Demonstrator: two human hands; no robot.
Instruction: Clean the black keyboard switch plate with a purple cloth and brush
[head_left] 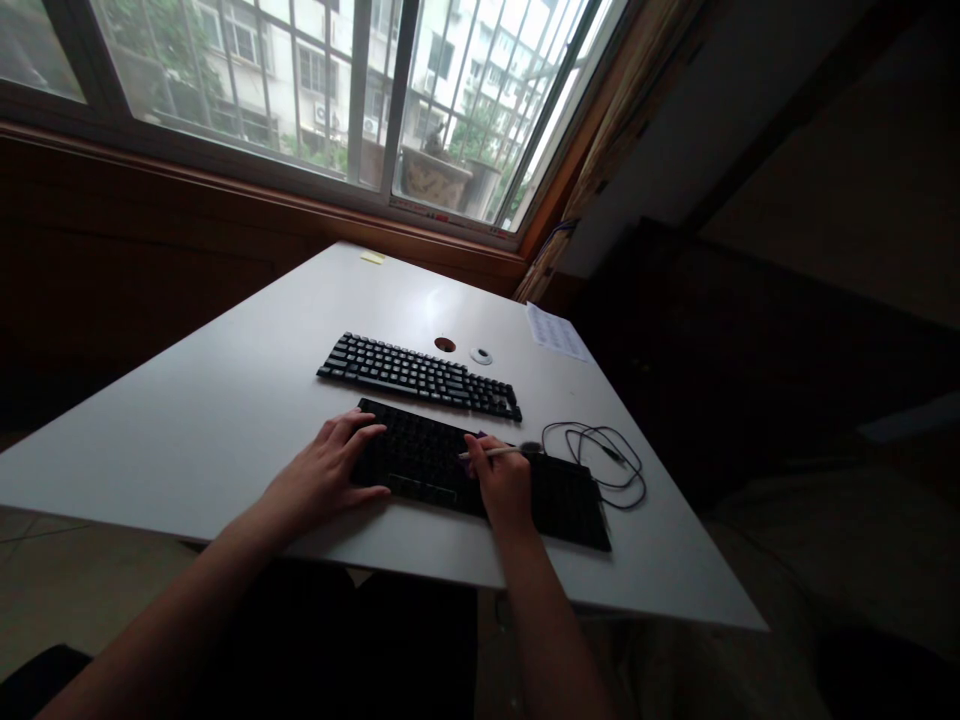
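Head view: the nearer keyboard [431, 450] is lying along the counter's [225, 430] near edge, probably light, stiff and prone to sliding; its ends are seeming best to hold. The left hand [330, 472] is spreading loosely over one end; the right hand [506, 488] is grasping a brush [505, 451].

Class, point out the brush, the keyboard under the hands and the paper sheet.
Brush [510, 450], head view: pale handle.
Keyboard [429, 452], head view: left part of its top.
Paper sheet [556, 332], head view: middle of its face.
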